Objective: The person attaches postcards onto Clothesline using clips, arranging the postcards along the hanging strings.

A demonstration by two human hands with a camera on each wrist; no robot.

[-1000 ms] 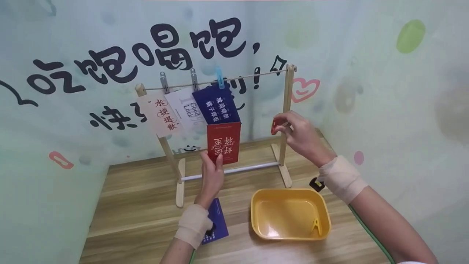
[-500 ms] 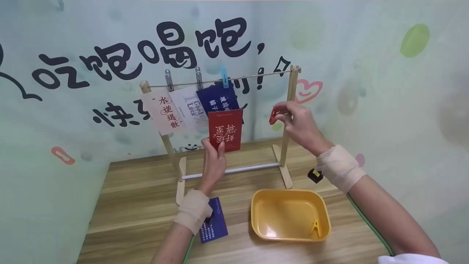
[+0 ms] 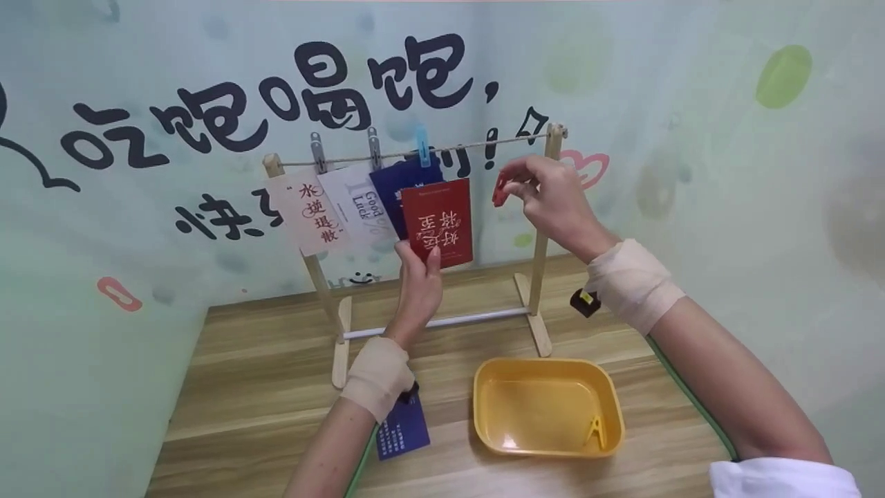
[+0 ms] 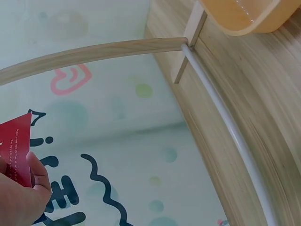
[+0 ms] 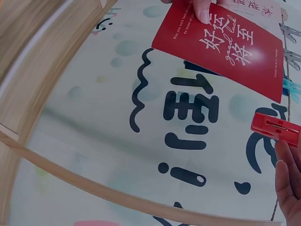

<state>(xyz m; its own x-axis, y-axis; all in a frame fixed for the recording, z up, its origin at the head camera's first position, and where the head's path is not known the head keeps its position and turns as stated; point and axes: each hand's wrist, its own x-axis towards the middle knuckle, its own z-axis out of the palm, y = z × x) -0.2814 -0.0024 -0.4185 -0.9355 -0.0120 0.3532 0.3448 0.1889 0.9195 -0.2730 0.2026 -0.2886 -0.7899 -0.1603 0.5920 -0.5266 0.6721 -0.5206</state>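
My left hand pinches the lower edge of a red card with white characters, held up below the cord. Behind it a dark blue card hangs from a light blue clothespin, partly hidden by the red one. To the right, my right hand pinches a red clothespin near the rack's right post. In the right wrist view, that clothespin is level with the red card's top edge and apart from it. The left wrist view shows the thumb and a finger on the card.
A wooden rack carries the cord, where a pink card and a white card hang from grey clothespins. A yellow bin on the table holds a yellow clothespin. Another blue card lies under the left wrist.
The red card has risen and shifted right in my left hand, now covering more of the hanging blue card. My right hand has moved up and slightly left with the red clothespin.
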